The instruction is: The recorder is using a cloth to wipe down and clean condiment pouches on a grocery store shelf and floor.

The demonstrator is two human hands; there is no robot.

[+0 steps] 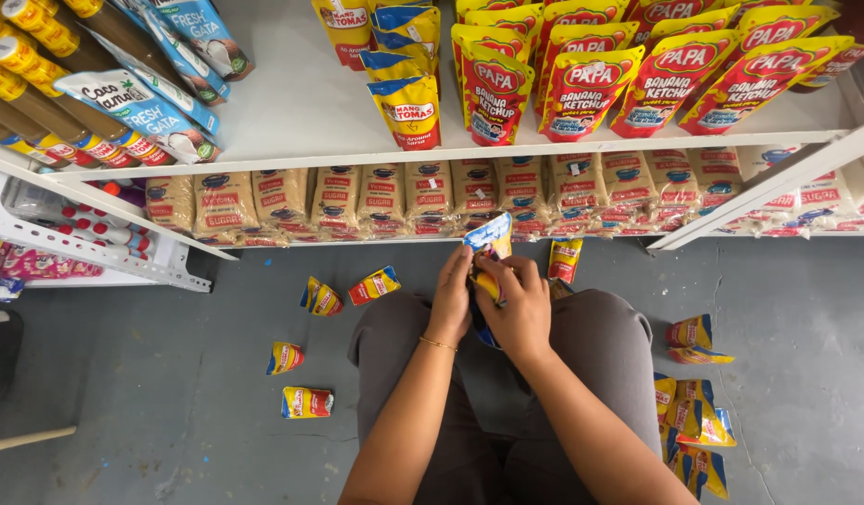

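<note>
The person is crouching before a white shelf unit (469,154), both hands meeting over the knees; the left hand (453,301) is curling its fingers around a small bundle of yellow and blue sachets (489,251), and the right hand (521,313) is clamping on the same bundle from the right, thumb pressing across the front; how many sachets are in the bundle is hard to tell, since the fingers are covering most of them. The bundle is sitting just above the grey trousers (600,337), near the lower shelf.

On the grey floor (170,393), 4 loose sachets are lying to the left: 2 (322,297) (374,285) far, 2 (284,357) (307,402) nearer; another sachet (564,259) is standing just right of the hands; a heap of the same packets (694,421) is spreading at the near right.

On the lower shelf, a row of brown sugar bags (432,198) is running left to right; above, red and yellow ketchup pouches (670,79) are leaning at the far right, yellow and blue sauce pouches (409,103) in the middle, and blue pouches (161,117) at the far left.
</note>
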